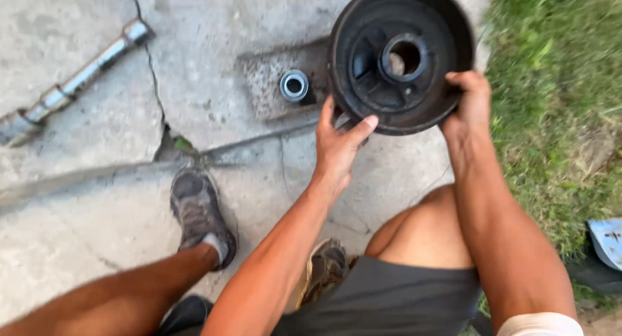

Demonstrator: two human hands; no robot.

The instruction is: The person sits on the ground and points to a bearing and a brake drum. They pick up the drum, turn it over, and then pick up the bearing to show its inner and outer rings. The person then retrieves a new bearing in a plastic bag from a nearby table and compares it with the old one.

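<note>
Cracked concrete slab underfoot, grass along the right edge. Head view only: I'm crouched, both shoes on the slab, holding a round black brake drum up off the ground at the far right of the concrete. My left hand grips the drum's near-left rim, thumb over the lip, fingers curled out of sight underneath. My right hand wraps the near-right rim, fingers closed over the edge. Drum faces me, open side up, hub hole in the middle. Just left of it, a small metal ring lies on a rusty patch of slab. Far left, a long steel bar lies well apart. Blue object in the grass at right, partly cut off, can't tell what.

Risk, as I judge it: drum looks heavy and greasy, held by the rim only; a slip drops it toward my knee or shoes, or onto the ring.
</note>
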